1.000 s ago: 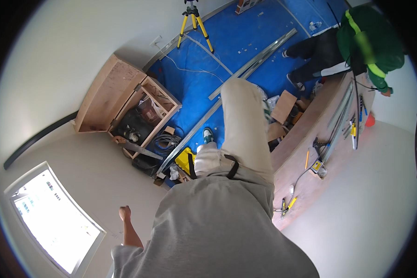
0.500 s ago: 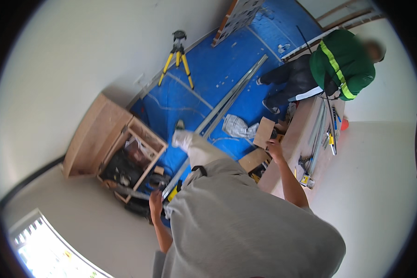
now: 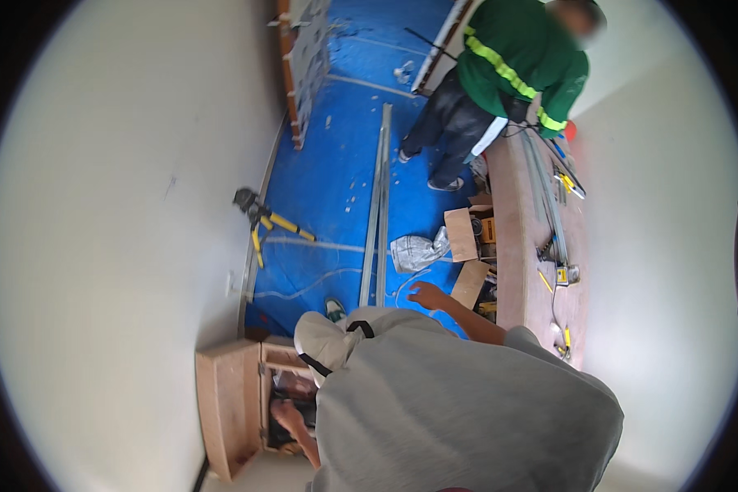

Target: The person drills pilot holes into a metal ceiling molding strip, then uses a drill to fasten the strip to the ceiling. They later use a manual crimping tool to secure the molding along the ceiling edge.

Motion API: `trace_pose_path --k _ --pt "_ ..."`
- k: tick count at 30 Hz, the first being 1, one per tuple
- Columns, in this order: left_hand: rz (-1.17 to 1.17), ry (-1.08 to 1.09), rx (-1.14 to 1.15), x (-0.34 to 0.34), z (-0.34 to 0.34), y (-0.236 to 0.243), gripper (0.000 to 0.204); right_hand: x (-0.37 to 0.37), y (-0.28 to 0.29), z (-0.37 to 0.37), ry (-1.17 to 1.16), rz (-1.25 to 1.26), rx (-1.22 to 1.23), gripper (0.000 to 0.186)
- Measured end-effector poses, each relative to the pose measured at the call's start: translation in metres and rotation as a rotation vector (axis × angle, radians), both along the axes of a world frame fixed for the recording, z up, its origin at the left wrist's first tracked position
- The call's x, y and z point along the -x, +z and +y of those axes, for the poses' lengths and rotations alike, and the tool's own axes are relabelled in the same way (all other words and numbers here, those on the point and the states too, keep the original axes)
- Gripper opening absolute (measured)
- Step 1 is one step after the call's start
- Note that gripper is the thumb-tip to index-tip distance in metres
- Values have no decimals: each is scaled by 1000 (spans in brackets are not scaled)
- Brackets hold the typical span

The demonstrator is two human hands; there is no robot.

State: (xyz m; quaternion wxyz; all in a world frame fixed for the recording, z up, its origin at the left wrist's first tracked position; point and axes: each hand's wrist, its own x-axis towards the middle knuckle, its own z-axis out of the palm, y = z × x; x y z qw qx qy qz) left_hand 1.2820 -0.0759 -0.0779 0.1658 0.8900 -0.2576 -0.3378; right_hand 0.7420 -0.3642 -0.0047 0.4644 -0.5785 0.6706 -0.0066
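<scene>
My right hand hangs over the blue-covered floor, its fingers loosely apart with nothing in them. Just beyond it are the long metal profiles, a crumpled silvery bag and an open cardboard box. Low on the left, my left hand is in front of a wooden cabinet holding dark items. Motion smears its fingers, so I cannot make out whether it grips anything.
A yellow-legged tripod stands by the left wall. At the far right, a person in a green jacket leans over a long wooden bench bearing metal strips and tools. A patterned panel stands upright at the back.
My view and body have turned to the right. My right hand has moved away from the cardboard box flap. The left hand is now in front of the cabinet.
</scene>
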Motion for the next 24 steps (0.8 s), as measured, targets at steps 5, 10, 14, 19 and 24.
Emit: trace_pose_path --k 5,10,14,19,24 --pt "-1416 359 474 -153 -208 158 116 81 -15 22 -440 234 168 41" --pt "-967 1001 386 -237 -383 229 143 84 -60 33 -713 182 39 48" --pt "-1150 1166 293 -258 -430 220 123 41 -97 42 -1093 -100 -200 47" --pt "-1222 1164 104 -269 -442 205 108 25 -213 -5 -901 -208 -208 35" --pt "-1260 1069 -109 -226 -463 201 95 75 -257 -196 -603 -120 -335 35"
